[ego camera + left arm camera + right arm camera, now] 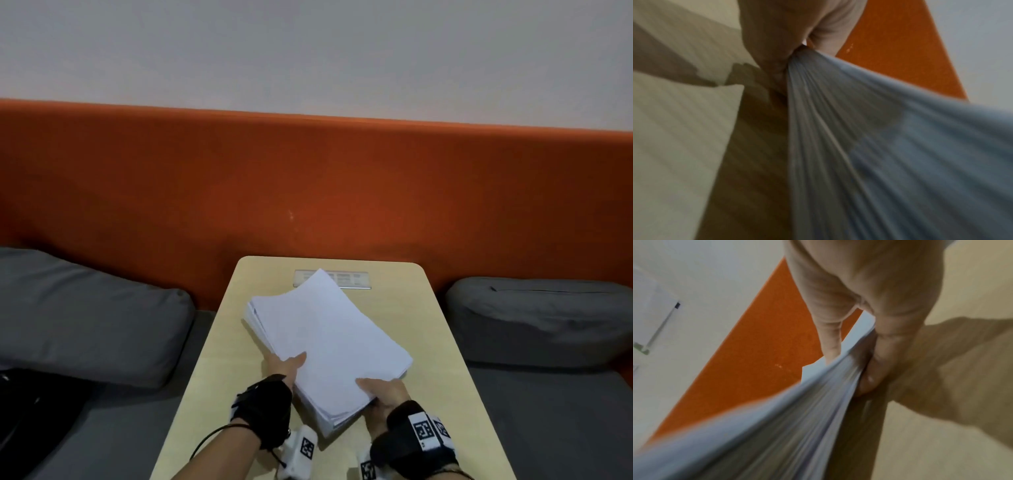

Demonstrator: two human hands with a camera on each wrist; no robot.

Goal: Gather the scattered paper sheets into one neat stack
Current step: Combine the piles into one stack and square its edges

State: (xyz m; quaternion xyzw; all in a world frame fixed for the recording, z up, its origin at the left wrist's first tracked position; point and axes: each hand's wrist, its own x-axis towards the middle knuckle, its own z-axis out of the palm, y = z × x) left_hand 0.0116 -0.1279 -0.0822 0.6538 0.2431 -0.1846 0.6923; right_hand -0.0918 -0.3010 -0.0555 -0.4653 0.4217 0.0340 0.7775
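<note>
1. Orange backrest (308, 178) is seen behind the counter (219, 359); grey cushions (85, 315) flank both sides.
2. Paper stack (325, 346) is held skewed over the counter, partly covering a label plate (352, 279).
3. Near corners are gripped by left hand (286, 368) and right hand (383, 392), thumbs on top.

A thick stack of white paper sheets (329, 346) sits angled across the light wooden table (428, 325), its long side running from the near edge toward the far left. The sheets are gathered but not squared: edges fan out in steps along the left side and at the near corner.
</note>
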